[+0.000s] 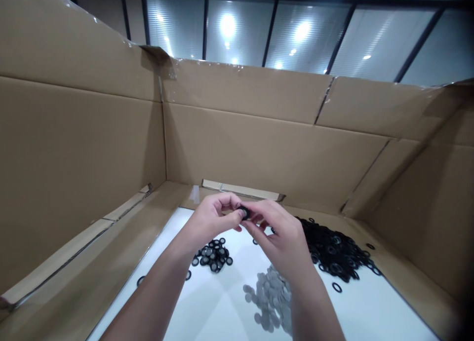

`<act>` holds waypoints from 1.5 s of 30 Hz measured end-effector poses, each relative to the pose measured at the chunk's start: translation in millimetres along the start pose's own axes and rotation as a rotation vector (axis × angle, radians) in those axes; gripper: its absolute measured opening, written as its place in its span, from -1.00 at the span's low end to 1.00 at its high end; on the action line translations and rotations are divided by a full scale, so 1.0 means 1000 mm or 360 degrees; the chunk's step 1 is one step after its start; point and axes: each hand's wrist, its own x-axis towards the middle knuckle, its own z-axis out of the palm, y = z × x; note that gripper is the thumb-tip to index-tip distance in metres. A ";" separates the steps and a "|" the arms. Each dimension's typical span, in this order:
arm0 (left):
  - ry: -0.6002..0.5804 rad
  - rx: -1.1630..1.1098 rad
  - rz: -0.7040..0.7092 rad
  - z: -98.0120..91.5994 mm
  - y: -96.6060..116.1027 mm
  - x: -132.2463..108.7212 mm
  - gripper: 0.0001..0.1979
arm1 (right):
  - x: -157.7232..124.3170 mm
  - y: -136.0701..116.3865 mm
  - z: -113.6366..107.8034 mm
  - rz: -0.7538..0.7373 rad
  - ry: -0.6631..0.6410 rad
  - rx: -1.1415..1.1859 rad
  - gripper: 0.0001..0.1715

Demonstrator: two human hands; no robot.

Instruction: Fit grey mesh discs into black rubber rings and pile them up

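Left hand (212, 217) and right hand (283, 240) pinch a black ring (244, 212), mostly hidden between them.

Left hand (212, 217): bare, slim fingers.
Right hand (283, 242): bare, smooth back.
Left forearm (155, 291): bare along the whole visible length.
Right forearm (314, 306): bare too, cut by the lower edge.

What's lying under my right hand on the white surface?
Grey discs lie heaped below the right hand, which pinches a small ring with the left hand. The forearm covers the heap's right part and the left edge of the black rings.
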 end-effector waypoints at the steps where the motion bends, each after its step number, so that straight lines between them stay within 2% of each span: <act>1: 0.0008 -0.0002 0.0001 0.000 0.000 0.000 -0.85 | 0.000 0.001 0.002 -0.0002 0.0027 -0.0030 -0.74; 4: 0.0030 -0.0030 0.0022 0.001 -0.002 0.000 -0.86 | 0.000 0.002 0.007 0.0025 0.0113 -0.0063 -0.83; 8: 0.0039 -0.0044 0.0040 0.000 -0.003 0.001 -0.87 | 0.001 0.002 0.010 0.0004 0.0083 -0.0004 -0.67; 10: 0.0041 -0.0014 0.0021 0.000 -0.004 0.001 -0.88 | 0.002 0.002 0.012 -0.0013 0.0069 -0.0003 -0.68; 13: 0.0060 0.0007 -0.0024 0.001 -0.006 0.001 -0.89 | 0.003 0.003 0.015 0.0122 0.0208 -0.0089 -0.80; 15: 0.0073 -0.0006 -0.0020 0.002 -0.007 0.002 -0.89 | 0.003 0.004 0.015 0.0201 0.0254 -0.0107 -0.77; 20: 0.0040 0.0012 0.0021 0.001 -0.007 0.002 -0.88 | 0.003 0.007 0.008 0.0029 0.0013 0.0043 -0.73; 23: 0.0077 0.0026 0.0004 0.001 -0.007 0.003 -0.88 | 0.003 0.008 0.010 0.0110 0.0178 -0.0056 -0.83; 25: 0.0106 0.0013 0.0002 0.002 -0.008 0.003 -0.86 | 0.004 0.009 0.011 0.0171 0.0250 -0.0091 -0.77; 30: 0.0068 -0.0007 0.0009 0.004 -0.010 0.004 -0.85 | 0.004 0.012 0.007 0.0019 0.0046 0.0057 -0.70; 33: 0.0102 0.0011 0.0011 0.005 -0.012 0.005 -0.86 | 0.004 0.012 0.009 0.0088 0.0205 -0.0055 -0.79; 35: 0.0115 0.0015 0.0006 0.006 -0.014 0.005 -0.85 | 0.004 0.013 0.010 0.0133 0.0242 -0.0105 -0.76; 39: 0.0076 -0.0016 0.0020 0.007 -0.014 0.005 -0.86 | 0.005 0.014 0.010 0.0020 0.0047 0.0016 -0.72; 42: 0.0101 0.0021 0.0004 0.007 -0.013 0.006 -0.85 | 0.005 0.015 0.014 0.0081 0.0178 -0.0063 -0.82; 44: 0.0126 0.0027 -0.0021 0.007 -0.013 0.006 -0.84 | 0.005 0.016 0.015 0.0161 0.0269 -0.0113 -0.79; 45: 0.0135 0.0018 -0.0023 0.007 -0.013 0.006 -0.84 | 0.005 0.016 0.014 0.0168 0.0247 -0.0091 -0.76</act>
